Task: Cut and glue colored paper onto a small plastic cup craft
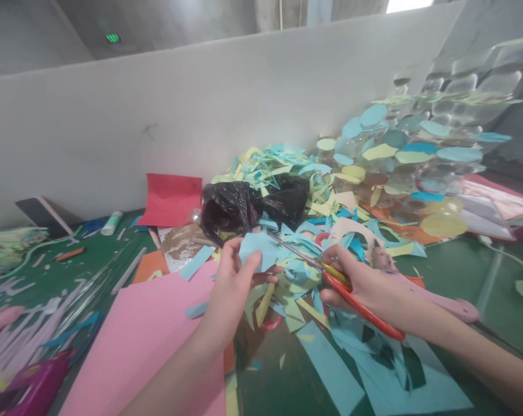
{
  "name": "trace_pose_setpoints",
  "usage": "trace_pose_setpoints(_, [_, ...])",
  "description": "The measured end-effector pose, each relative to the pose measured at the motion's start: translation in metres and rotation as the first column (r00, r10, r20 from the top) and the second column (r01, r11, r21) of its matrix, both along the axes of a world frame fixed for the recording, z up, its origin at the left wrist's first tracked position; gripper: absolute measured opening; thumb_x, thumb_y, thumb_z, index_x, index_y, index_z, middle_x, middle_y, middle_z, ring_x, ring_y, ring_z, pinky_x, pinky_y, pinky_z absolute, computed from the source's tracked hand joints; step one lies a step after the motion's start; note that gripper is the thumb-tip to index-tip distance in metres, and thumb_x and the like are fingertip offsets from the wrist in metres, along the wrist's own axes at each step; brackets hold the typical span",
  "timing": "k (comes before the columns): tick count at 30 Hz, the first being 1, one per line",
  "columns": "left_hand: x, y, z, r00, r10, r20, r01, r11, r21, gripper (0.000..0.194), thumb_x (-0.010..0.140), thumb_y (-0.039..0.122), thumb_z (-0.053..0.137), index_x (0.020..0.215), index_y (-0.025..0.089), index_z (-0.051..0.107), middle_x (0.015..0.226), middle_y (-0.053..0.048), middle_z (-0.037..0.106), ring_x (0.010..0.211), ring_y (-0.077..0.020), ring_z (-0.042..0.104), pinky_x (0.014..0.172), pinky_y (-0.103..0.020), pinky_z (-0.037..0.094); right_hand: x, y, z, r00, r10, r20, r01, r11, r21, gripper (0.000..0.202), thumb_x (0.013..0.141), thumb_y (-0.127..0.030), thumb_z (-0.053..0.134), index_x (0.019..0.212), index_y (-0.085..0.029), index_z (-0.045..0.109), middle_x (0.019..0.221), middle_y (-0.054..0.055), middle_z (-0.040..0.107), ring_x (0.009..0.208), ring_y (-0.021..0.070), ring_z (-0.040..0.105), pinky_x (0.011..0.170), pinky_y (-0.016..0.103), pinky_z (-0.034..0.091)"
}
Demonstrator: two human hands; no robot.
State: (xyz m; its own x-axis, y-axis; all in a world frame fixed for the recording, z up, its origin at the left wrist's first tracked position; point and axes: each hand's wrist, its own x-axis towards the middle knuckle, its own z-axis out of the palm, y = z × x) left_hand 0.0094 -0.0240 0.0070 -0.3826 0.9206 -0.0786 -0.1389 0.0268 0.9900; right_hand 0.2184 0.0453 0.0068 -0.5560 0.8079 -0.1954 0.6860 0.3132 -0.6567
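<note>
Between the thumb and fingers of my left hand (239,277) is a piece of light blue paper (261,249) with cut edges. My right hand (352,280) is wrapped round the handles of a pair of scissors (356,306), one handle red and one yellow. The metal blades point left, their tips close to the paper's right edge; whether they touch it I cannot tell. Beneath both hands lie blue and yellow paper scraps (293,315). A large pink sheet (157,341) lies under my left forearm, and cut blue sheets (417,375) lie below my right.
Black plastic bags (226,208) and a heap of paper strips (274,162) stand against the white partition (157,121). Right of them are clear plastic bottles (443,110) with paper discs. A pink-handled tool (443,300) lies near my right forearm. Red paper (172,199) leans behind.
</note>
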Motion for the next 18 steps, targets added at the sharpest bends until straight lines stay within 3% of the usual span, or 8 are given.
trace_pose_setpoints(6, [0.005, -0.001, -0.003, 0.994, -0.028, -0.108, 0.03, 0.999, 0.02, 0.037, 0.081, 0.039, 0.066, 0.105, 0.023, 0.044, 0.113, -0.005, 0.059, 0.076, -0.017, 0.07, 0.072, -0.037, 0.058, -0.001, 0.001, -0.006, 0.994, 0.012, -0.104, -0.015, 1.0, -0.025, 0.046, 0.073, -0.061, 0.066, 0.092, -0.026, 0.043, 0.054, -0.008, 0.048, 0.043, 0.012, 0.039, 0.043, 0.024, 0.029])
trace_pose_setpoints(11, [0.006, -0.003, -0.007, 0.992, -0.033, -0.124, 0.035, 0.999, 0.017, 0.037, 0.083, 0.039, 0.065, 0.108, 0.023, 0.042, 0.113, -0.004, 0.056, 0.082, -0.0178, 0.07, 0.074, -0.038, 0.059, -0.004, 0.001, -0.015, 0.975, 0.022, -0.222, -0.048, 0.993, -0.113, 0.043, 0.079, -0.063, 0.06, 0.089, -0.026, 0.04, 0.052, -0.009, 0.047, 0.042, 0.0099, 0.036, 0.041, 0.021, 0.026])
trace_pose_setpoints(14, [0.006, -0.003, -0.009, 0.993, -0.049, -0.106, 0.05, 0.999, 0.012, 0.036, 0.084, 0.039, 0.064, 0.106, 0.023, 0.041, 0.112, -0.003, 0.056, 0.082, -0.0178, 0.07, 0.075, -0.038, 0.059, -0.004, 0.002, -0.021, 0.968, 0.015, -0.252, -0.033, 0.997, -0.067, 0.042, 0.081, -0.061, 0.059, 0.089, -0.026, 0.039, 0.051, -0.01, 0.045, 0.042, 0.0095, 0.036, 0.042, 0.021, 0.027])
trace_pose_setpoints(18, [0.006, -0.004, -0.009, 0.996, -0.069, -0.057, 0.07, 0.998, 0.007, 0.039, 0.083, 0.037, 0.065, 0.111, 0.023, 0.042, 0.114, -0.004, 0.056, 0.085, -0.0194, 0.071, 0.08, -0.039, 0.058, -0.001, 0.007, -0.027, 0.976, -0.034, -0.214, 0.049, 0.997, 0.066, 0.04, 0.081, -0.061, 0.058, 0.086, -0.026, 0.038, 0.056, -0.008, 0.053, 0.046, 0.0116, 0.044, 0.047, 0.022, 0.032])
